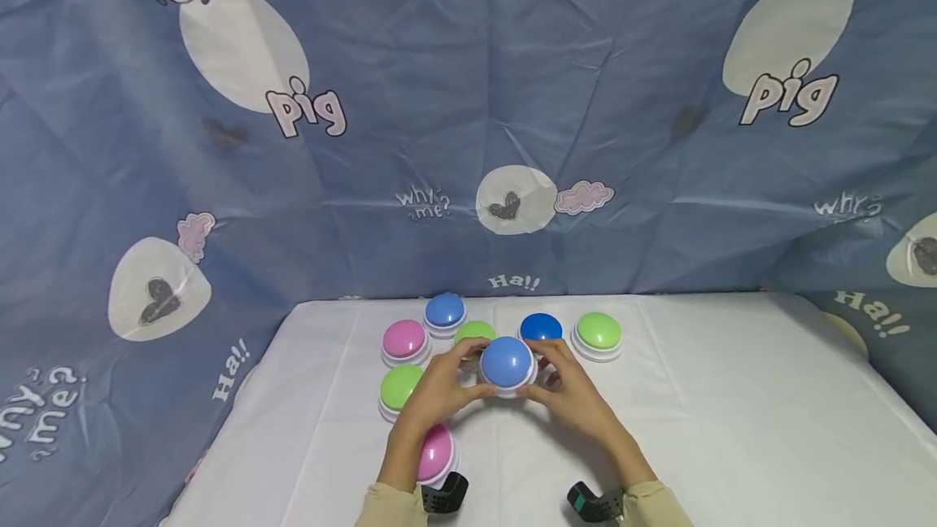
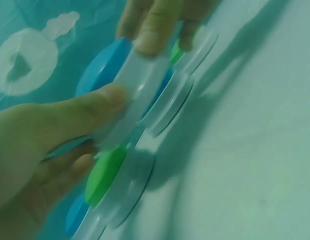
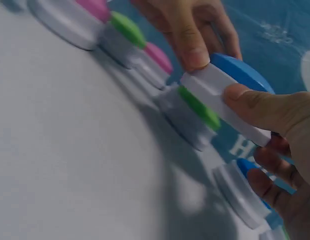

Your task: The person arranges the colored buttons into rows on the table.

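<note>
A round push button (image 1: 507,362) with a light blue dome and white base is held up between both hands, raised off the white cloth. My left hand (image 1: 442,390) grips its left side, thumb on the near edge of the base and fingers round the far side. On the opposite side my right hand (image 1: 573,394) grips it the same way; the right wrist view shows the thumb (image 3: 250,105) pressed on the white base. Just behind the held button stand a green button (image 1: 475,331) and a dark blue button (image 1: 541,327), both partly covered.
Left of the hands stand a blue button (image 1: 445,311), a pink button (image 1: 405,340), a green button (image 1: 399,389) and a pink one (image 1: 436,452) beside the left forearm. Another green button (image 1: 598,333) is at the right. A patterned blue curtain (image 1: 629,145) hangs behind the white tabletop (image 1: 739,397).
</note>
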